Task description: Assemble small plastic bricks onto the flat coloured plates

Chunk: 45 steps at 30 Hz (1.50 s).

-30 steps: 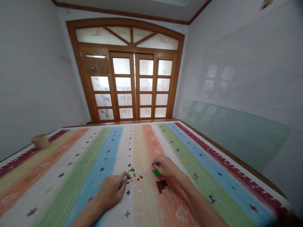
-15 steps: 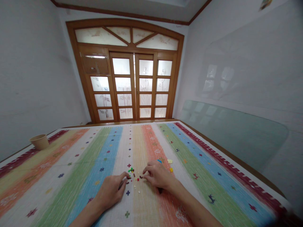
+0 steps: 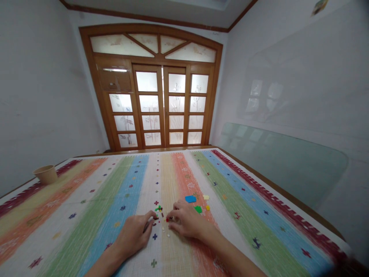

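Small loose toy bricks lie on the striped cloth point(image 3: 170, 261) between my two hands. My left hand point(image 3: 135, 232) rests on the cloth, its index finger and thumb drawn together beside a tiny dark brown brick point(image 3: 156, 219). What lies between those fingertips is too small to make out. My right hand point(image 3: 186, 220) has its fingers curled down over a small red brick point(image 3: 167, 220), partly covering it. Green bricks point(image 3: 158, 208) sit just beyond the left fingertips. Tiny white pieces point(image 3: 168, 235) lie nearer to me, and another brown brick point(image 3: 162, 215) is between the hands.
Past my right hand lie a flat blue piece point(image 3: 190, 199), a green piece point(image 3: 198, 209), a yellow piece point(image 3: 208, 207) and a pale yellow one point(image 3: 205, 197). A paper bowl point(image 3: 46, 174) stands at the far left. Behind the table are wooden doors point(image 3: 163, 107).
My right hand has shifted left and slightly toward me, its fingertips now at the red brick. More of the blue piece and the green piece behind it shows. My left hand stays nearly still.
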Each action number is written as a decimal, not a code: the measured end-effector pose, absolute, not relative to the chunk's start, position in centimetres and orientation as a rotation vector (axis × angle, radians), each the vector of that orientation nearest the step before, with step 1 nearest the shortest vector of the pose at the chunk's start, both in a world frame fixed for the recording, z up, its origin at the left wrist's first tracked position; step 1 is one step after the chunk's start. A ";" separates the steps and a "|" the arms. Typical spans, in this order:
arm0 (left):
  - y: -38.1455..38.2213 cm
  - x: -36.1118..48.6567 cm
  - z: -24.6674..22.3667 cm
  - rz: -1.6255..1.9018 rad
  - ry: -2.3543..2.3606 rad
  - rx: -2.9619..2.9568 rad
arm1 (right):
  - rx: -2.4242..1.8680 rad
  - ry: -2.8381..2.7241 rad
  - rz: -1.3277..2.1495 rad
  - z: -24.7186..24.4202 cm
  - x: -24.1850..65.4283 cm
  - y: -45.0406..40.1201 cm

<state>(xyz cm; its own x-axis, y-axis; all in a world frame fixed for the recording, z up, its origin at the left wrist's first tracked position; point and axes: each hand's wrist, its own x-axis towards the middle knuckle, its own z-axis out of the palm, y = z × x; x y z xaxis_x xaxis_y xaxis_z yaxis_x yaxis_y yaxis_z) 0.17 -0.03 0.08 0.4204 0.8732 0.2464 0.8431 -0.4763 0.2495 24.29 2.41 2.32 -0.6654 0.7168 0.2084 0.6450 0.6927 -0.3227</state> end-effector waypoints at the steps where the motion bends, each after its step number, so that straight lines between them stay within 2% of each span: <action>1: 0.0 0.1 0.0 0.527 1.559 2.574 | -1.071 -2.589 0.311 2.3 24.3 2.4; 27: -0.1 0.3 0.4 0.559 1.557 2.566 | -1.070 -2.602 0.269 2.3 23.6 2.0; 45: -0.1 0.3 0.4 0.516 1.553 2.563 | -1.089 -2.342 0.384 2.1 25.0 3.9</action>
<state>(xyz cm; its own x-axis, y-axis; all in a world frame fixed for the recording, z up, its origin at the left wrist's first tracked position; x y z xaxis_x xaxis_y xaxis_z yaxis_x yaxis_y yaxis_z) 0.26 -0.07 0.44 0.4224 0.8756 0.2342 0.8415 -0.4749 0.2578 25.02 3.88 2.06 -0.5384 0.7711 0.3400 0.6223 0.6359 -0.4566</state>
